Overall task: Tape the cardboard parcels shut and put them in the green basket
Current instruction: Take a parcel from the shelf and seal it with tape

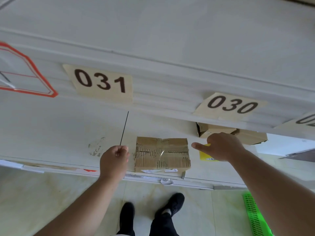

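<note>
A worn cardboard parcel (162, 154) lies flat on the white shelf (68, 133) in front of me. A faint glint of clear tape (162, 153) crosses its top. Left of the parcel, my left hand (115, 158) is curled, thumb pinched against forefinger as if on the tape's end. To the parcel's right, my right hand (221, 147) grips a yellow tape dispenser (205, 155), its forefinger pointing at the parcel. Two more cardboard parcels (216, 131) (252, 137) sit behind that hand. Part of the green basket (254, 217) shows on the floor at the lower right.
An upper shelf edge overhangs with number labels 031 (100, 82) and 030 (231, 106). A red-outlined sign (25, 72) is at the far left. My black shoes (150, 212) stand on the pale tiled floor below the shelf's front edge (153, 178).
</note>
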### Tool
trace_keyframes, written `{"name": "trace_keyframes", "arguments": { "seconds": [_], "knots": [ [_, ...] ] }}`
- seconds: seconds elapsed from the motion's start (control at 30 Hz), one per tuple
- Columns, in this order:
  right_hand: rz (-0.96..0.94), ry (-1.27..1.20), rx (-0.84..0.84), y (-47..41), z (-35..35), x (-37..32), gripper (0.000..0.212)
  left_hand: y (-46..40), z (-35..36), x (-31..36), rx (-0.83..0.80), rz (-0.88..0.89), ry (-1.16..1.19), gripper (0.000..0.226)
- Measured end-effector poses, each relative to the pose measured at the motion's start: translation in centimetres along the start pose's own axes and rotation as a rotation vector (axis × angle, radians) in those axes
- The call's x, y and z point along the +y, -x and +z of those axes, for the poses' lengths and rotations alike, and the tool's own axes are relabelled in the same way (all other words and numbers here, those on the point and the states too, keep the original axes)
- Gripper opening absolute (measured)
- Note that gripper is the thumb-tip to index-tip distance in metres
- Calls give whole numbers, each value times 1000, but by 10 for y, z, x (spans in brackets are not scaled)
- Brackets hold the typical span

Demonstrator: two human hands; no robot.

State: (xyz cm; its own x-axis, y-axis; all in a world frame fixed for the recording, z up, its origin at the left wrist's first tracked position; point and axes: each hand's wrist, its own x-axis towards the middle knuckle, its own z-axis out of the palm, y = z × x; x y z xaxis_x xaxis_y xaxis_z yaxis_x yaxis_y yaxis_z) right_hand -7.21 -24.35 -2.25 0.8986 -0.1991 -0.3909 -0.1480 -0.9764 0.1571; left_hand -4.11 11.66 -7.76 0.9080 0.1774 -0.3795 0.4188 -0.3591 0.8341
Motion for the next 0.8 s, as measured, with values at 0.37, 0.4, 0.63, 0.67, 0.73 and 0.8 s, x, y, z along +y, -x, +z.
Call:
{"name": "trace_keyframes", "arguments": {
  "seconds": [0.37, 0.4, 0.63, 0.67, 0.73, 0.8],
  "knots": [
    [16, -8, -38, -2, 10, -2, 97, -4, 5, -2, -18, -31, 18, 20],
    [20, -9, -41, -1, 11, -3, 96, -4, 5, -2, -22, -33, 12, 20],
    [65, -29, -75, -4, 18, -9, 87, -11, 11, -6, -51, -86, -13, 22],
    [71, -28, -84, -4, 20, -10, 87, -11, 12, -6, -65, -105, -2, 22],
    [86, -32, -95, -4, 23, -12, 86, -11, 16, -7, -96, -143, 18, 21],
    [106, -54, -107, -1, 23, -14, 84, -11, 20, -5, -126, -190, 34, 21]
  ]
}}
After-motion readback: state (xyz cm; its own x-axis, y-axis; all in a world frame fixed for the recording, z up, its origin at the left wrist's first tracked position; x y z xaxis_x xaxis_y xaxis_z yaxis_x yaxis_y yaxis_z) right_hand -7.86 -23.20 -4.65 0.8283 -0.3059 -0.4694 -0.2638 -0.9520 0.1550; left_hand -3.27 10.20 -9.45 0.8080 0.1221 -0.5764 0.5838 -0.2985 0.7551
